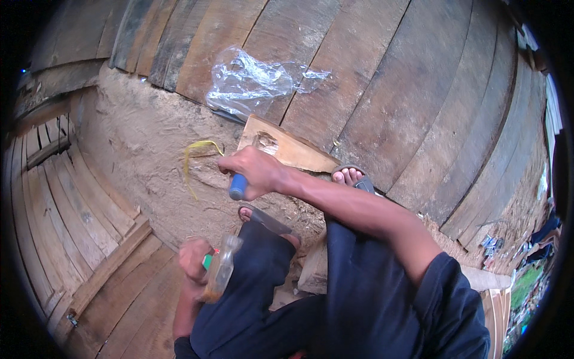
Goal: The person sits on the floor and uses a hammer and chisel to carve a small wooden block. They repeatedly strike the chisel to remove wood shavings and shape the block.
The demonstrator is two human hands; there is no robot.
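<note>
My right hand is closed around a tool with a blue handle. Its blade or working end is hidden under the hand. The hand rests against the near edge of a pale, tapered wood block with a rough hollow cut into it. Lower left, my left hand, blurred by motion, grips a hammer-like tool with a bit of green at the handle and a dull, worn-looking head. That tool is raised beside my left knee, apart from the blue handle.
A crumpled clear plastic bag lies on wooden planks beyond the block. A yellow strip curls on the bare dirt. My sandalled feet flank the block. Slatted woodwork stands at the left.
</note>
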